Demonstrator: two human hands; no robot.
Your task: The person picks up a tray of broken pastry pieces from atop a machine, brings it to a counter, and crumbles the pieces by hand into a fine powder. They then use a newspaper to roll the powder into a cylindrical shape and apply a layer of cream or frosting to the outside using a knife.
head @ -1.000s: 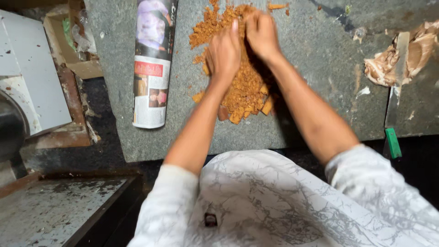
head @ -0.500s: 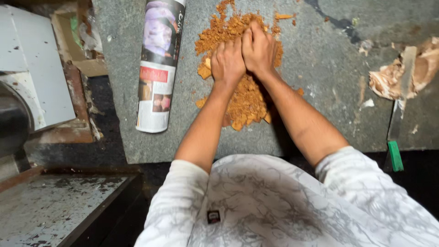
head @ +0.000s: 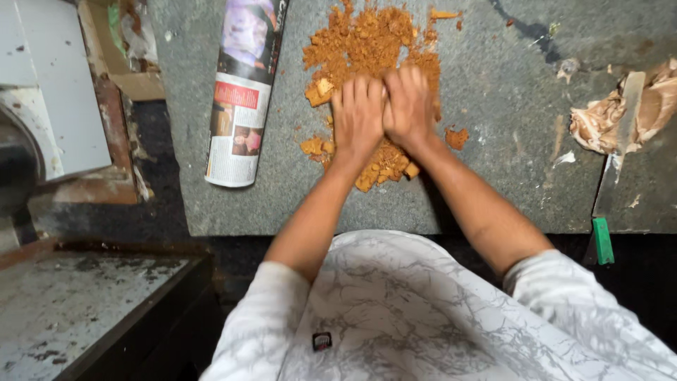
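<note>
Head camera looks steeply down, close, onto stone slab (head: 493, 183)

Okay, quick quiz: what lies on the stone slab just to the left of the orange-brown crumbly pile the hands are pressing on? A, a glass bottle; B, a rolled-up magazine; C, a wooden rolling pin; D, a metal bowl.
B: a rolled-up magazine lies lengthwise on the grey slab, left of the crumbly pile under the left hand and right hand.

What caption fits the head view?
Both hands press orange-brown crumbs on a stone slab, beside a rolled magazine.
</note>
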